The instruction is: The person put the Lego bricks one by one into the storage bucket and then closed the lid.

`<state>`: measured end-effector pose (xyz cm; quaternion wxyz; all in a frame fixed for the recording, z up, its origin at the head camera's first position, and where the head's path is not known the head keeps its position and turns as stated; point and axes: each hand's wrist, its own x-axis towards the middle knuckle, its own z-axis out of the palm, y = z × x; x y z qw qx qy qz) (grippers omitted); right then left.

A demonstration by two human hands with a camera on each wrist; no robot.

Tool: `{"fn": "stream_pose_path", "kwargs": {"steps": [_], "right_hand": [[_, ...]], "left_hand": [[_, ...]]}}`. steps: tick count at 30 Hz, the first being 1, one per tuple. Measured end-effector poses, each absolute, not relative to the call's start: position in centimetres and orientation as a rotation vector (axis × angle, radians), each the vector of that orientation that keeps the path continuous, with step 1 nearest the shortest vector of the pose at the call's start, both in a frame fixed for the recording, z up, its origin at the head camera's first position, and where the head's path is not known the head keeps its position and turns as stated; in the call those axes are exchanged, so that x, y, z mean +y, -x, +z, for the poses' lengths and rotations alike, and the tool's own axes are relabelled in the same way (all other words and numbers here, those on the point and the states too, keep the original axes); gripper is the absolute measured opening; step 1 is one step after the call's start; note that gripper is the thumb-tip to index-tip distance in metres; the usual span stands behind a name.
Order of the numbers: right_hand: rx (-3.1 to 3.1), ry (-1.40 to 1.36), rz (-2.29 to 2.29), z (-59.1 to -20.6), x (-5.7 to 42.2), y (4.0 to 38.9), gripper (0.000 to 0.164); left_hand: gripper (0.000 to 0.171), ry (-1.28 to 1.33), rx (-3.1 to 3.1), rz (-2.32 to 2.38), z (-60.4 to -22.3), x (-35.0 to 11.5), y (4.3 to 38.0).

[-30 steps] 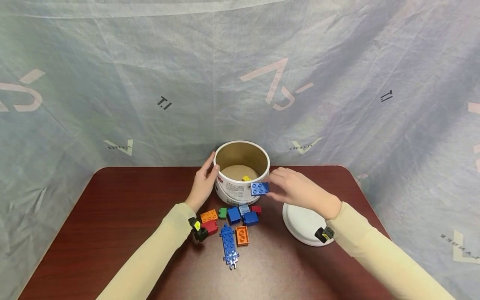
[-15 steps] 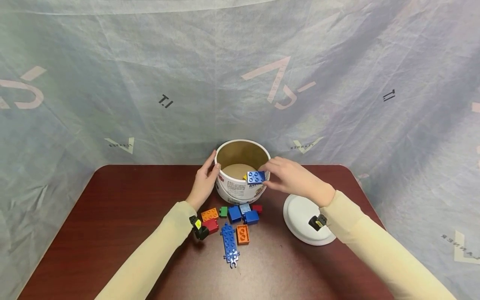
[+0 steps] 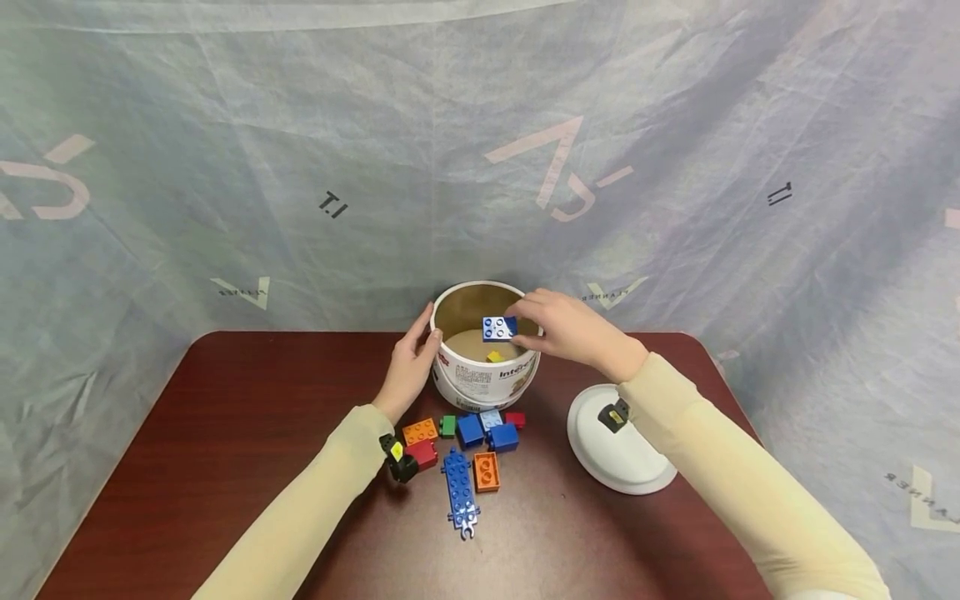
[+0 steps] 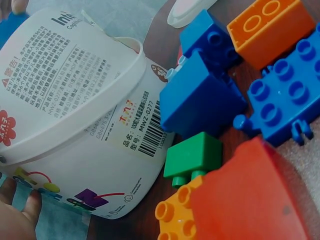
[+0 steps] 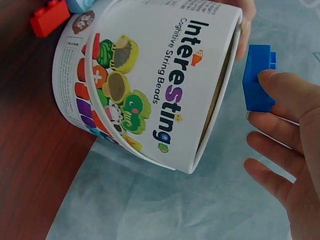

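Blue brick [image 3: 495,328]: held up over the open mouth of the bucket [image 3: 468,382].
Brick handling: probably light, stiff and hard to break, perhaps slippery on its smooth faces; opposite sides look best for a pinch.
Right of the hands [image 3: 573,329]: thumb and finger pinch the blue brick at one end; the remaining fingers spread free.
Bucket: upright; likely light enough to slide, so best steadied by its wall or lifted by the handle [image 4: 95,107].
Left of the hands [image 3: 407,368]: fingers nearly straight, touching the bucket's side near the rim.
Inside: a yellow brick [image 3: 495,357] on the bottom.
In front: two orange bricks [image 3: 486,472], two red bricks [image 3: 422,454], a green brick [image 3: 447,426], a pale blue brick [image 3: 491,419], two more blue ones, and a long blue base [image 3: 459,492].
Lid [image 3: 611,454]: white, right of the bucket, apart from it.
Bench [image 3: 262,433]: dark reddish, carrying everything but the blue brick.
Behind: a grey printed cloth [image 3: 375,167].
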<state>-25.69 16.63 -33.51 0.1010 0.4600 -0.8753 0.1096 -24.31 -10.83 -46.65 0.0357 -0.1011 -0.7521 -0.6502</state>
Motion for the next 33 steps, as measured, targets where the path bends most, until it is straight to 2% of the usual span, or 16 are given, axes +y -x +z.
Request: {"fn": "stream_pose_path", "kwargs": {"steps": [17,33], "right_hand": [[-2.730,-1.227,0.246,-33.5,13.9,29.1,0.032],[-2.801,-1.200,0.273,-36.2,13.2,30.4,0.029]], "left_hand": [[0.060,0.318,-2.289,-1.981,-46.8,-11.0,24.5],[0.059,0.326,-2.281,-1.974,-47.3,-11.0,24.4]]}}
